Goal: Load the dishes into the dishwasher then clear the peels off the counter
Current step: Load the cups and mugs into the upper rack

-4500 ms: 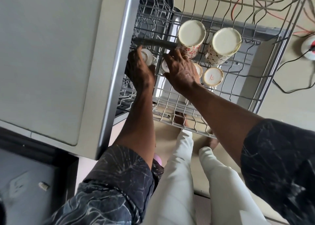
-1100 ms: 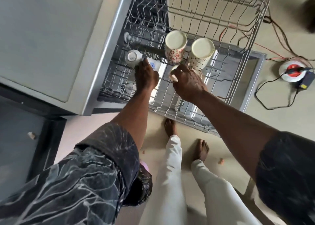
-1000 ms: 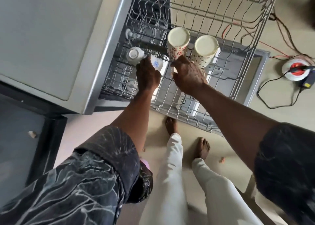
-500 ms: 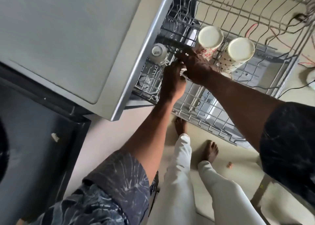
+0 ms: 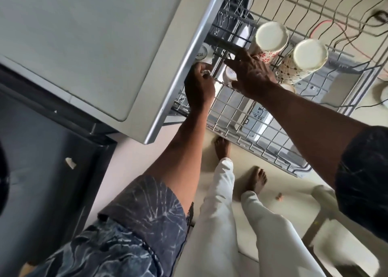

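Fingers curled, my left hand [image 5: 199,85] pinches the small white upturned ceramic cup [image 5: 201,55] at the far-left edge of the grey wire dishwasher rack [image 5: 231,101], my right hand [image 5: 249,73] splayed open beside it; the cup looks light, slick and chippable, best gripped by its wall.

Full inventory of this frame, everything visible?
tall cups: 2, cream with red pattern, upside down in rack
small cups: 3, white, in rack by the hands
rack: 1, grey wire, pulled out over floor
panel: 1, grey, upper left
cabinet: 1, black, lower left
cables: several, red and black, floor beyond rack
scrap: 1, orange-brown, floor near feet
feet: 2, bare, below rack
trousers: 1 pair, white, bottom centre
left hand: 1, at a small cup, fingers curled, grip unclear
right hand: 1, fingers spread over another small cup
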Tool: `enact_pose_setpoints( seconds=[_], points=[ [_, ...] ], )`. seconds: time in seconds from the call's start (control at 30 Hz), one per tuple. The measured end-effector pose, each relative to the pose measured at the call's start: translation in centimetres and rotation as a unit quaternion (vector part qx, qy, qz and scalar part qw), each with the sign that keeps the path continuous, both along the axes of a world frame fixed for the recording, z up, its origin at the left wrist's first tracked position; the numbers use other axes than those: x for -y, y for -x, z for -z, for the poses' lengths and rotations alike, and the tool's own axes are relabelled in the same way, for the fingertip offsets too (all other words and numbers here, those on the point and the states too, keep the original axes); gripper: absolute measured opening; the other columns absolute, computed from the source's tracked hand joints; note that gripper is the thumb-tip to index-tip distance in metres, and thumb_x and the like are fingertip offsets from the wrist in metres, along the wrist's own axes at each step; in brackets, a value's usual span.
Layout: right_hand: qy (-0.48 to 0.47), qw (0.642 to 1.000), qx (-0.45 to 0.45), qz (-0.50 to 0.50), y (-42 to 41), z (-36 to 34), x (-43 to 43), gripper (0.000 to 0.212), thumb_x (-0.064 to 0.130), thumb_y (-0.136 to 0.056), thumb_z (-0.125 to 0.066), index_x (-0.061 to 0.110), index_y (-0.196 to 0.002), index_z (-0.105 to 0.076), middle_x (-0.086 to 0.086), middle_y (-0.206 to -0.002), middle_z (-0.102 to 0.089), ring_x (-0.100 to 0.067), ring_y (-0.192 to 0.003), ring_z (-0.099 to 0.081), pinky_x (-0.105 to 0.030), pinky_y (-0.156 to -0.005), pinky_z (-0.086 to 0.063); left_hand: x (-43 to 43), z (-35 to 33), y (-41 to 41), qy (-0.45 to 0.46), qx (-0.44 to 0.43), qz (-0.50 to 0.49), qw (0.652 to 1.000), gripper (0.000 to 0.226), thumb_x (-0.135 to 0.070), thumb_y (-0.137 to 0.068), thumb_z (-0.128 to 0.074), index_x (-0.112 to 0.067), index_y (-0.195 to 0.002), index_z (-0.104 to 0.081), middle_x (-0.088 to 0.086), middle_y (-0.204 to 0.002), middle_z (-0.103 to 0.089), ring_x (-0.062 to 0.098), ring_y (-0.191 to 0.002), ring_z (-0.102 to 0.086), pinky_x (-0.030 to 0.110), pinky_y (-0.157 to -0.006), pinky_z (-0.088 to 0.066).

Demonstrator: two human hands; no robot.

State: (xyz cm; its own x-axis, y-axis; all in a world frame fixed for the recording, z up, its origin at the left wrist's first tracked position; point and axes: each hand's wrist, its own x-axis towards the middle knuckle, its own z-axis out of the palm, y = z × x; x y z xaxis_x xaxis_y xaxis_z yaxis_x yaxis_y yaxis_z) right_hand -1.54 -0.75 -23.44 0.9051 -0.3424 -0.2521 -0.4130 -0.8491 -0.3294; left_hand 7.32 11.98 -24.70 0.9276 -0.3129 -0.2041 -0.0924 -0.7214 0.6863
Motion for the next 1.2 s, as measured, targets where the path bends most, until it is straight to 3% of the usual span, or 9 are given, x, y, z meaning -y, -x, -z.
enact_pose_setpoints(
  seconds=[0.07, 0.17, 0.3, 0.43, 0.53, 0.77, 0.93, 1.1, 1.2],
  points=[
    [0.003, 1.0, -0.004, -0.002, -0.1, 0.1, 0.0, 0.069, 0.014, -0.08, -0.082, 0.021, -0.141, -0.052, -0.009, -0.159, -0.026, -0.041, -0.122, -0.055, -0.047, -0.087, -0.057, 0.1, -0.1, 0.1, 0.004, 0.008, -0.002, 1.0, 0.022, 0.002, -0.09, -0.058, -0.01, -0.105, -0.07, 0.003, -0.111, -0.072, 0.01, -0.092, -0.064, 0.004, -0.072, -0.042],
    [0.013, 1.0, -0.004, -0.003, -0.2, 0.2, -0.2, 0.072, 0.012, -0.081, -0.081, 0.022, -0.144, -0.047, -0.009, -0.16, -0.025, -0.039, -0.118, -0.057, -0.044, -0.084, -0.057, 0.2, -0.2, 0.1, 0.008, 0.011, -0.003, 1.0, 0.02, -0.001, -0.087, -0.065, -0.012, -0.102, -0.07, -0.002, -0.108, -0.07, 0.014, -0.099, -0.066, 0.023, -0.084, -0.052],
    [0.01, 1.0, -0.005, 0.003, 0.0, 0.2, 0.0, 0.074, 0.009, -0.082, -0.078, 0.019, -0.146, -0.043, -0.012, -0.158, -0.026, -0.04, -0.11, -0.06, -0.041, -0.079, -0.057, 0.2, -0.7, 0.3, 0.021, 0.036, -0.005, 0.999, 0.023, 0.002, -0.084, -0.065, -0.011, -0.103, -0.067, -0.011, -0.099, -0.053, 0.02, -0.104, -0.063, 0.039, -0.093, -0.053],
    [0.005, 1.0, -0.014, 0.013, 0.0, 0.0, -0.1, 0.069, 0.003, -0.086, -0.072, 0.019, -0.146, -0.043, -0.017, -0.15, -0.031, -0.039, -0.109, -0.06, -0.044, -0.083, -0.054, 0.3, -0.9, 0.4, 0.027, 0.053, -0.006, 0.998, 0.025, 0.005, -0.083, -0.062, -0.007, -0.103, -0.068, 0.004, -0.11, -0.064, 0.016, -0.103, -0.056, 0.039, -0.094, -0.051],
    [0.004, 1.0, -0.009, 0.01, 0.3, -0.1, -0.1, 0.067, -0.003, -0.086, -0.068, 0.018, -0.146, -0.043, -0.018, -0.148, -0.033, -0.04, -0.112, -0.058, -0.044, -0.084, -0.054, 0.2, -0.9, 0.4, 0.029, 0.064, -0.001, 0.998, 0.024, 0.005, -0.081, -0.065, -0.008, -0.101, -0.069, 0.003, -0.111, -0.064, 0.012, -0.102, -0.052, 0.039, -0.094, -0.051],
    [-0.014, 1.0, 0.021, -0.001, 1.3, 0.2, 0.4, 0.073, -0.013, -0.078, -0.069, 0.014, -0.141, -0.047, 0.002, -0.155, -0.016, -0.036, -0.134, -0.046, -0.037, -0.085, -0.053, 0.0, 0.0, 0.6, -0.003, 0.109, 0.055, 0.993, 0.023, -0.004, -0.08, -0.071, -0.013, -0.101, -0.067, 0.005, -0.113, -0.064, 0.023, -0.111, -0.057, 0.043, -0.096, -0.05],
    [-0.006, 1.0, 0.007, -0.007, 1.2, 0.7, 0.4, 0.072, -0.01, -0.083, -0.066, 0.016, -0.146, -0.044, -0.007, -0.164, -0.015, -0.038, -0.142, -0.039, -0.042, -0.095, -0.054, -0.3, 0.2, 0.6, -0.017, 0.103, 0.061, 0.993, 0.025, -0.002, -0.08, -0.067, -0.015, -0.102, -0.066, 0.007, -0.118, -0.063, 0.024, -0.115, -0.055, 0.044, -0.099, -0.048],
    [-0.03, 0.999, 0.025, 0.014, 1.7, 0.4, 0.3, 0.085, -0.012, -0.077, -0.068, 0.024, -0.146, -0.034, -0.014, -0.155, -0.027, -0.041, -0.132, -0.047, -0.042, -0.09, -0.052, -0.6, 0.2, 0.8, -0.026, 0.131, 0.086, 0.987, 0.026, -0.004, -0.08, -0.068, -0.01, -0.105, -0.065, 0.012, -0.12, -0.062, 0.029, -0.117, -0.055, 0.045, -0.101, -0.048],
    [-0.01, 0.999, 0.033, 0.013, 2.9, 0.0, 0.4, 0.081, -0.005, -0.08, -0.068, 0.026, -0.145, -0.03, -0.021, -0.15, -0.031, -0.043, -0.13, -0.045, -0.047, -0.096, -0.05, -0.7, 0.1, 1.2, -0.038, 0.157, 0.124, 0.979, 0.027, -0.004, -0.08, -0.066, -0.008, -0.106, -0.063, 0.014, -0.116, -0.063, 0.031, -0.113, -0.056, 0.043, -0.099, -0.048]
  ],
)
